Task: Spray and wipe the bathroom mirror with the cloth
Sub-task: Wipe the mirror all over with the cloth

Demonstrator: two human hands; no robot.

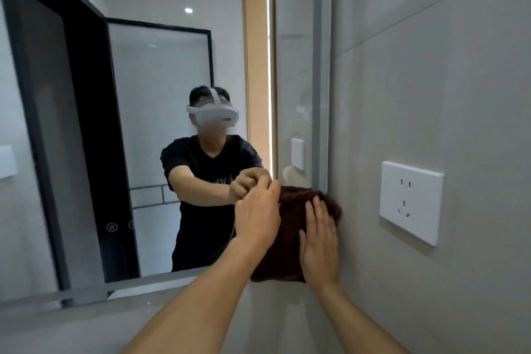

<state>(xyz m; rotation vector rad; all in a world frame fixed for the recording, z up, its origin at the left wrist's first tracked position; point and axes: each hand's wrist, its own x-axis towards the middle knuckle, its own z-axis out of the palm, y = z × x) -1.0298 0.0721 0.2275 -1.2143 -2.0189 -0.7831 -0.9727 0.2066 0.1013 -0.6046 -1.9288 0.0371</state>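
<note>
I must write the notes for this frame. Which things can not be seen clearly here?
Head view only:
- Spray bottle: not in view.
- Left hand fingertips: hidden behind the brown cloth edge.
- Mirror corner: covered by the cloth and right hand.
- Wet or dry glass: cannot tell.
- Touch icons on the mirror: too small to read.

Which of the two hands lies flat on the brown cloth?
The right hand, nearest the wall socket: its straight fingers press the cloth. The left hand curls round the cloth's edge instead.
</note>
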